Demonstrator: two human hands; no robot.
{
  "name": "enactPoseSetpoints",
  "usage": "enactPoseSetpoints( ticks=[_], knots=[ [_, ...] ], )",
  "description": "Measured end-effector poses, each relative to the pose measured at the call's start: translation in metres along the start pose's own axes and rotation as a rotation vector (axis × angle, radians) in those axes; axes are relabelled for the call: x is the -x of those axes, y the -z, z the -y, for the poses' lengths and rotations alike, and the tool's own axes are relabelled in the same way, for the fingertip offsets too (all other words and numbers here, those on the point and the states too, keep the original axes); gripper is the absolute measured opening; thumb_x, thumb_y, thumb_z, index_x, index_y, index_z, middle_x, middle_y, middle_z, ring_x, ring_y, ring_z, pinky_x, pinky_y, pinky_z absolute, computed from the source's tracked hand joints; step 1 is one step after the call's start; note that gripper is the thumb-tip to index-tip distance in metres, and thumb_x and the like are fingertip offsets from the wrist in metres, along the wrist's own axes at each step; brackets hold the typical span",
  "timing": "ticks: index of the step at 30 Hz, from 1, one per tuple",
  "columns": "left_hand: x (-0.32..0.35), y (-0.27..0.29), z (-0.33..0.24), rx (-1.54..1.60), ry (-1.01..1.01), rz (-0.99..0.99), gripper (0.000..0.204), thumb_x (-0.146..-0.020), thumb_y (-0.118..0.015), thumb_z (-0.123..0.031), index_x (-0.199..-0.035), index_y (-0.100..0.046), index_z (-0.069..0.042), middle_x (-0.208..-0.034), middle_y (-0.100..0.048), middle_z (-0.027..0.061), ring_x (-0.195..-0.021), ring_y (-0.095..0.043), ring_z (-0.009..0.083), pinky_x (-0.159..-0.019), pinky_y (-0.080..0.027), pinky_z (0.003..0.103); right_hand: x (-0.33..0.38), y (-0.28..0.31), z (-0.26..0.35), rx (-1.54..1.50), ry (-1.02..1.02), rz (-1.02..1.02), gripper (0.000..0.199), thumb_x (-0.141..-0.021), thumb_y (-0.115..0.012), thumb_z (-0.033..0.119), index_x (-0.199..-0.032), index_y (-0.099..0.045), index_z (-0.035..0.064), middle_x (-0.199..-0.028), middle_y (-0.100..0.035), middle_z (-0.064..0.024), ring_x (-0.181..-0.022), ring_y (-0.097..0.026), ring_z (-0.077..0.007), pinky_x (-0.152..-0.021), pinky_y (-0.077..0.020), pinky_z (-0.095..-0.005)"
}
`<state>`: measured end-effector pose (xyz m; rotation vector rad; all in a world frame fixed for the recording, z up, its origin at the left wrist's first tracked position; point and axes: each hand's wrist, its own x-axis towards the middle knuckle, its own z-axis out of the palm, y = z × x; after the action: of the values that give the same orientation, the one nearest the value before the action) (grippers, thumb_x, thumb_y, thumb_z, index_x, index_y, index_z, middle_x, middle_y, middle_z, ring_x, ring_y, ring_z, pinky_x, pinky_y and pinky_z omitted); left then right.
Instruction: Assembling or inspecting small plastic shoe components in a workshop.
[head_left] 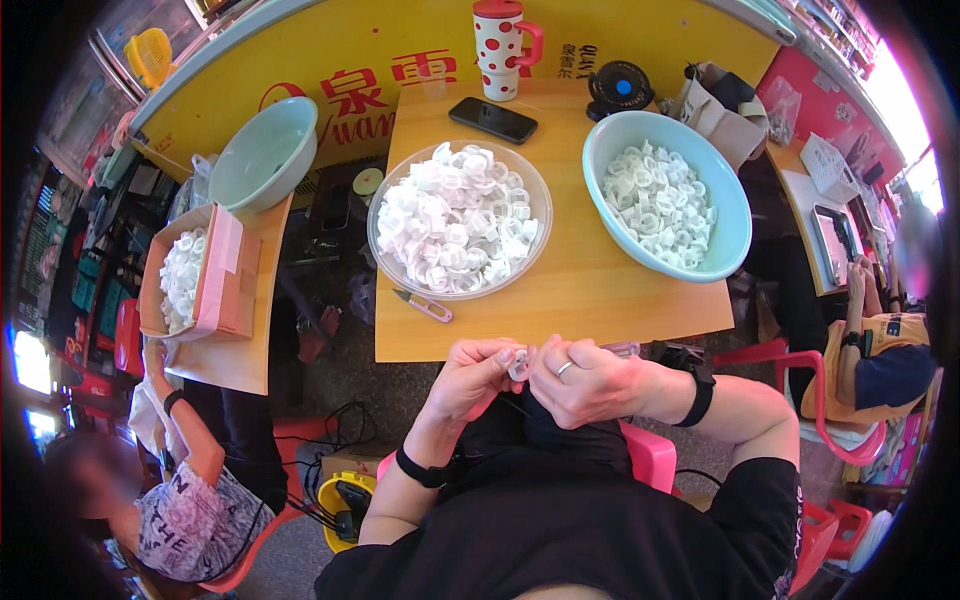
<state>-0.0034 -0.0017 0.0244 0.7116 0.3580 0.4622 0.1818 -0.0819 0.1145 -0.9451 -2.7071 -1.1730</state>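
Both hands meet below the bench (560, 300) edge: left hand (475, 375) and right hand (585, 380) pinch 1 small white ring (518, 368) between closed fingertips.

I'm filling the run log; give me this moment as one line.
left hand: pinching small white ring | right hand: pinching same ring | clear bowl: white rings | blue bowl: white rings | clippers: on table
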Motion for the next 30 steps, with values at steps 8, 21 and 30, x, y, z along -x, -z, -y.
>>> enactPoseSetpoints(
  ticks=[8,21,30],
  knots=[
    [-0.006,0.002,0.008,0.000,-0.026,0.031,0.025,-0.095,-0.058,-0.018,-0.103,-0.066,0.004,-0.085,-0.063,0.0060,-0.071,-0.058,0.0121,-0.065,-0.048,0.024,0.004,-0.006,0.003,-0.105,-0.036,0.020,0.017,-0.071,-0.058,0.019,-0.079,-0.066,0.0061,-0.073,-0.057,-0.0037,-0.072,-0.057,-0.0140,-0.056,-0.0365,-0.0255],
    [-0.014,-0.010,0.022,0.129,-0.045,-0.025,0.040,-0.096,-0.054,-0.014,-0.131,-0.048,0.005,-0.119,-0.060,0.0161,-0.102,-0.062,0.0237,-0.081,-0.053,0.034,0.014,-0.024,0.044,-1.019,-0.928,-0.088,0.036,-0.074,-0.074,0.015,-0.107,-0.059,0.0102,-0.092,-0.056,-0.0048,-0.071,-0.062,-0.0249,-0.056,-0.0502,-0.0342],
    [-0.011,0.002,0.014,-0.092,-0.146,-0.011,0.037,-0.096,-0.053,-0.013,-0.128,-0.052,0.004,-0.112,-0.063,0.0237,-0.086,-0.065,0.0251,-0.074,-0.050,0.029,0.056,-0.013,-0.059,-0.550,-1.211,-0.395,0.023,-0.078,-0.067,0.009,-0.099,-0.058,0.0070,-0.093,-0.056,-0.0120,-0.069,-0.060,-0.0321,-0.057,-0.0483,-0.0404]
  ],
)
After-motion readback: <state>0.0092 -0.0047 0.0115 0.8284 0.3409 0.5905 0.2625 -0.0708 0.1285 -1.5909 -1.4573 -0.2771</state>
